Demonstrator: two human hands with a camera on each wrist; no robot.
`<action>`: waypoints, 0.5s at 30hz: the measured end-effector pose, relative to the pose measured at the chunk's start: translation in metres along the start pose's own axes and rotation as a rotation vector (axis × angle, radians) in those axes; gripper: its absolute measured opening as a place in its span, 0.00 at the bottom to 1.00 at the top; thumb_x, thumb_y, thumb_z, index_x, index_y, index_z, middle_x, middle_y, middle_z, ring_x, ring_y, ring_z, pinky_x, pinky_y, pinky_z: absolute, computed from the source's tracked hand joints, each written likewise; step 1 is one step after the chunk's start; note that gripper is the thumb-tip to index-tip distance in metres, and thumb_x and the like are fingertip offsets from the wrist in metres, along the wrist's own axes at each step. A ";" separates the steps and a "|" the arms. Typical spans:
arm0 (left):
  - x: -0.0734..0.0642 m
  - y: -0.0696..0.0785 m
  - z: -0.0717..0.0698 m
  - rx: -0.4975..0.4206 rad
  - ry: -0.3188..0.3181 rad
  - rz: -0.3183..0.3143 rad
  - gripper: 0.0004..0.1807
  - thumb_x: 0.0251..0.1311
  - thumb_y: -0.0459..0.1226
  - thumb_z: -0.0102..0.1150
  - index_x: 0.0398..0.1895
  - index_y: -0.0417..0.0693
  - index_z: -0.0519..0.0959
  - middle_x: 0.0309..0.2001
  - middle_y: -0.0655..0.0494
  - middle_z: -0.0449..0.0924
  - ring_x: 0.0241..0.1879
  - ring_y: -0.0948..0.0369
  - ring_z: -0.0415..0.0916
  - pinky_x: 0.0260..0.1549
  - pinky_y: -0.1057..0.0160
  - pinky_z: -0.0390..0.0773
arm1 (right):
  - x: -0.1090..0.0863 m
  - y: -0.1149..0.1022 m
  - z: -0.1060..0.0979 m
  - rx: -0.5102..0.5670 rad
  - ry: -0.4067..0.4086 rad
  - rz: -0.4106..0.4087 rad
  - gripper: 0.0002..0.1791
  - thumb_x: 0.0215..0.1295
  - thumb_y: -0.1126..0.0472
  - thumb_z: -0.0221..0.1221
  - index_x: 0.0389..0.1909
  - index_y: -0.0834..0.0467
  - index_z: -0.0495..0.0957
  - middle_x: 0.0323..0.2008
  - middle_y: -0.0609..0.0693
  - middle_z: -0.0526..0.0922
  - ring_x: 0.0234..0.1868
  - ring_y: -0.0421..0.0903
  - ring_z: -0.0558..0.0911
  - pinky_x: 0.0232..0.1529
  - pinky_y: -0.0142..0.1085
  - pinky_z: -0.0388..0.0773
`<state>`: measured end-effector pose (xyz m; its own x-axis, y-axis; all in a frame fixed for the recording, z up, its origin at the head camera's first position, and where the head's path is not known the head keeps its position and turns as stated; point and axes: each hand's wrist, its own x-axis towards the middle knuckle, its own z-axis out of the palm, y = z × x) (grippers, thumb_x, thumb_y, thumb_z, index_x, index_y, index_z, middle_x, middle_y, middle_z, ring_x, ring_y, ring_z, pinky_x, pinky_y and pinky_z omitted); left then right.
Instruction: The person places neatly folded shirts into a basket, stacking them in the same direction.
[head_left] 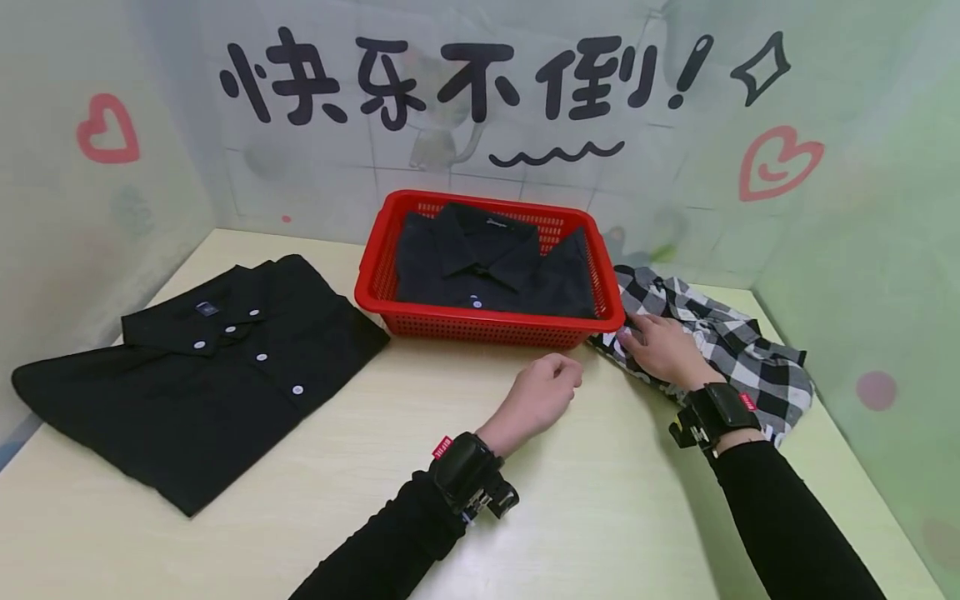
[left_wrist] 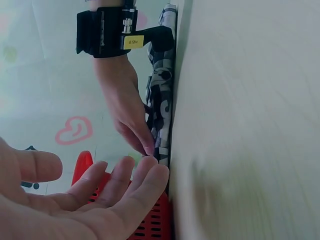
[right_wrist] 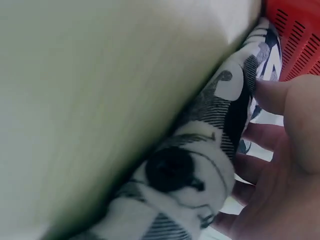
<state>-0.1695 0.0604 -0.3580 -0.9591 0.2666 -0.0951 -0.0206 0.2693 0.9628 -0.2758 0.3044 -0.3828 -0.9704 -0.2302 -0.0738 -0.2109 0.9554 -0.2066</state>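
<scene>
A black-and-white checked garment (head_left: pixel 757 358) lies rumpled on the right side of the table. My right hand (head_left: pixel 666 348) rests on its near left part, beside the basket. In the right wrist view the thumb and fingertips (right_wrist: pixel 270 96) touch the printed cloth (right_wrist: pixel 200 135) with the fingers spread and only slightly bent. My left hand (head_left: pixel 536 396) is over the table in front of the basket, holding nothing. Seen from the left wrist, its fingers (left_wrist: pixel 125 200) are loosely bent, with the thumb apart.
A red perforated basket (head_left: pixel 480 327) stands at the back middle with a folded dark shirt (head_left: pixel 495 258) inside. On the left lies a black shirt (head_left: pixel 202 392) with white buttons, its collar toward the back. Walls (head_left: pixel 885 275) close off the back and sides.
</scene>
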 end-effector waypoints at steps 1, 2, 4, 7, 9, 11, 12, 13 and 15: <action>0.000 0.000 0.000 0.009 0.002 -0.004 0.20 0.73 0.43 0.44 0.55 0.40 0.78 0.44 0.55 0.79 0.43 0.59 0.76 0.47 0.59 0.75 | -0.002 0.001 0.001 0.003 0.005 -0.004 0.33 0.77 0.49 0.47 0.70 0.69 0.60 0.66 0.72 0.64 0.66 0.71 0.60 0.62 0.66 0.57; 0.000 -0.001 0.001 0.020 0.006 -0.007 0.20 0.73 0.43 0.44 0.56 0.41 0.78 0.45 0.55 0.79 0.44 0.59 0.75 0.49 0.58 0.74 | -0.005 0.002 0.001 0.007 0.010 -0.011 0.33 0.76 0.49 0.48 0.70 0.69 0.61 0.66 0.71 0.65 0.66 0.70 0.60 0.62 0.66 0.57; 0.000 -0.002 0.002 0.040 0.011 -0.013 0.21 0.74 0.44 0.44 0.59 0.40 0.77 0.49 0.54 0.79 0.48 0.57 0.74 0.53 0.57 0.72 | -0.011 0.005 0.003 0.020 0.032 -0.038 0.33 0.76 0.49 0.50 0.70 0.69 0.62 0.65 0.71 0.66 0.66 0.70 0.61 0.63 0.65 0.57; 0.001 -0.002 0.004 0.048 0.012 -0.024 0.22 0.73 0.44 0.45 0.60 0.39 0.76 0.53 0.52 0.79 0.53 0.56 0.73 0.56 0.55 0.71 | -0.023 0.010 0.004 0.033 0.056 -0.095 0.31 0.75 0.50 0.52 0.68 0.68 0.65 0.64 0.70 0.67 0.66 0.69 0.63 0.63 0.63 0.58; 0.002 -0.002 0.006 0.044 0.009 -0.032 0.23 0.73 0.44 0.45 0.61 0.37 0.75 0.55 0.51 0.78 0.55 0.55 0.73 0.57 0.54 0.70 | -0.033 0.011 0.002 0.048 0.053 -0.130 0.31 0.74 0.50 0.53 0.67 0.68 0.66 0.63 0.70 0.69 0.65 0.69 0.64 0.62 0.63 0.59; 0.004 -0.001 0.008 0.035 0.007 -0.041 0.23 0.73 0.43 0.47 0.61 0.37 0.75 0.55 0.50 0.78 0.55 0.54 0.72 0.57 0.53 0.71 | -0.042 0.012 -0.001 0.080 0.031 -0.154 0.31 0.74 0.49 0.54 0.67 0.68 0.67 0.63 0.69 0.70 0.64 0.69 0.65 0.61 0.63 0.61; 0.006 -0.001 0.010 0.031 0.006 -0.047 0.22 0.73 0.43 0.47 0.60 0.37 0.76 0.54 0.51 0.78 0.54 0.55 0.73 0.56 0.54 0.71 | -0.046 0.013 -0.003 0.113 0.011 -0.156 0.32 0.74 0.49 0.54 0.67 0.67 0.67 0.63 0.69 0.70 0.64 0.68 0.66 0.61 0.63 0.62; 0.008 0.000 0.012 0.029 0.003 -0.052 0.21 0.72 0.43 0.48 0.58 0.36 0.77 0.51 0.51 0.79 0.52 0.55 0.73 0.54 0.54 0.72 | -0.050 0.014 -0.006 0.137 -0.007 -0.148 0.32 0.74 0.47 0.54 0.68 0.66 0.67 0.63 0.68 0.70 0.63 0.67 0.68 0.59 0.62 0.65; 0.014 0.001 0.017 0.016 0.000 -0.072 0.20 0.72 0.42 0.49 0.54 0.36 0.78 0.45 0.51 0.78 0.47 0.56 0.73 0.48 0.57 0.73 | -0.057 0.017 -0.014 0.194 -0.035 -0.115 0.33 0.74 0.45 0.52 0.69 0.65 0.66 0.59 0.69 0.73 0.56 0.65 0.73 0.54 0.60 0.69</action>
<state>-0.1785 0.0801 -0.3622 -0.9554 0.2454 -0.1642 -0.0853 0.3029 0.9492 -0.2258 0.3362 -0.3687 -0.9359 -0.3448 -0.0725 -0.2897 0.8701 -0.3988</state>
